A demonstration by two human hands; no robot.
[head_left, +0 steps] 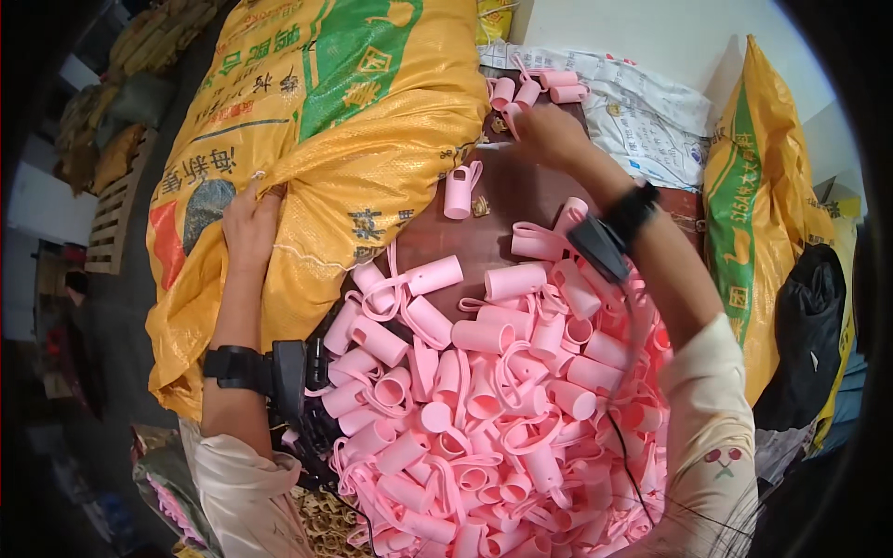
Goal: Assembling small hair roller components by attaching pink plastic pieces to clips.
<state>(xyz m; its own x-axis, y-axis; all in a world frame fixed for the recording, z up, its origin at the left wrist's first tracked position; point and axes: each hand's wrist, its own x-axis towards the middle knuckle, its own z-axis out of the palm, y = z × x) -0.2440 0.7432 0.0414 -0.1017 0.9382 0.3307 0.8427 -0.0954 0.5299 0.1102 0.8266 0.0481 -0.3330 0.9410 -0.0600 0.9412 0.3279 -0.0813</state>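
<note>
My left hand (249,228) is closed on the gathered edge of a large yellow woven sack (372,186), which lies tilted over the left side of the table. My right hand (551,137) reaches to the far side, right beside a small group of pink plastic cylinders (564,86) with strap loops. Its fingers are blurred and partly hidden, so any hold is unclear. A large heap of the same pink hollow cylinders (484,400) fills the near part of the table. One lone pink cylinder (458,192) stands apart, next to a small brass-coloured piece (480,206).
The dark red tabletop (419,223) shows between heap and sack. A white printed bag (642,112) lies at the back right. Another yellow sack (753,223) and a black bag (807,325) stand at right. Brass-coloured pieces (326,521) lie at the near left; a wooden pallet (121,205) is beyond.
</note>
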